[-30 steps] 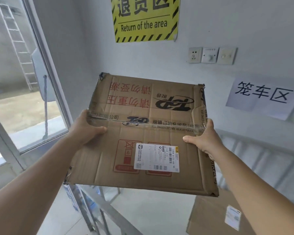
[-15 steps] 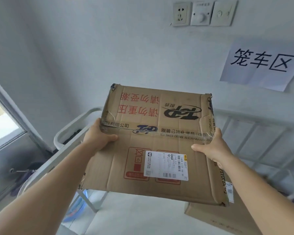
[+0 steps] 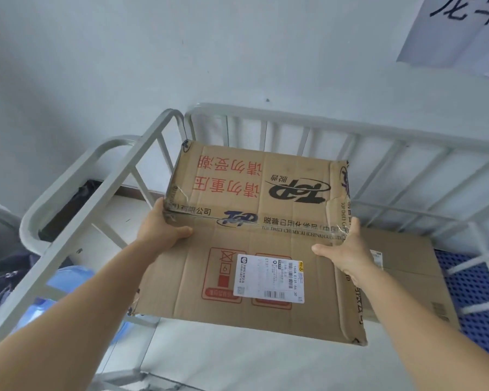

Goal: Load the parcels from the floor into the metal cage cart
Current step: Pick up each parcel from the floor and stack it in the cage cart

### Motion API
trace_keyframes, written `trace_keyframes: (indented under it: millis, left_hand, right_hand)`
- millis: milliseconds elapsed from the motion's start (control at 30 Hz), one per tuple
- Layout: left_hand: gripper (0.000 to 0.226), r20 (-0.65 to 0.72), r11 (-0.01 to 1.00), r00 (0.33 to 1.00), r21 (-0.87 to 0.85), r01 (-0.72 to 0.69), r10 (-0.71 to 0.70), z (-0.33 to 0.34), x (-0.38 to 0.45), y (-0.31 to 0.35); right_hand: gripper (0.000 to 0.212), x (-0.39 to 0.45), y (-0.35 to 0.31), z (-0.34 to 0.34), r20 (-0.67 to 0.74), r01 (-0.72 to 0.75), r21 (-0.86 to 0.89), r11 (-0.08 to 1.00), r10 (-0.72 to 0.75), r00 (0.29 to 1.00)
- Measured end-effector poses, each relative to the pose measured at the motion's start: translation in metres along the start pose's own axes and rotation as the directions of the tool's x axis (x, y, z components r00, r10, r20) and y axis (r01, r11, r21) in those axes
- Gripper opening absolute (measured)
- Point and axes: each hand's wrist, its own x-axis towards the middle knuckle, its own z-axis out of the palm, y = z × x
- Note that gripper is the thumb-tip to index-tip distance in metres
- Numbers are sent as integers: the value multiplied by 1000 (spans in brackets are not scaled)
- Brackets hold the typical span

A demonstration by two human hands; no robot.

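I hold a flat brown cardboard parcel (image 3: 254, 235) with red and black print and a white shipping label. My left hand (image 3: 161, 230) grips its left edge and my right hand (image 3: 347, 249) grips its right edge. The parcel hangs level over the open top of the grey metal cage cart (image 3: 294, 124), inside its railings. Under it, to the right, another brown parcel (image 3: 407, 272) lies flat on the cart's blue perforated floor (image 3: 474, 300).
The cart's left rail (image 3: 76, 238) runs diagonally below my left arm. Outside it stand a blue water bottle (image 3: 65, 289) and dark items (image 3: 0, 277) on the floor. A white wall with a paper sign (image 3: 460, 29) rises behind the cart.
The view has tilted down and the parcel has moved forward and down over the cart. The wall sockets and window have left the view; both hands keep the same grip.
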Motion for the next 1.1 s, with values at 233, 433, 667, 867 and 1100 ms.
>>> trace_keyframes:
  millis: [233,433,667,867,1100]
  left_hand:
    - [67,11,995,996,47,84,-85,41,41,-56]
    - [65,34,985,986,61,161,-163,93,86,-108]
    - [77,105,975,973,104,195,-206,153,152,-158]
    - [67,143,965,967,184,185,-212,201,204,-189]
    - [67,169,959,958,203,197,-233,242,244,-220]
  right_hand:
    - [98,56,35,59,60,-25,-19,1000,26,998]
    - [106,120,77,111,118,-79,-28,997,81,990]
    - [111,187,129,168,165,-172,-53,984,178,970]
    - [105,239,167,210,156,-194,-89,977,206,966]
    - [118,274,201,247,160,-227,-28,973,229,960]
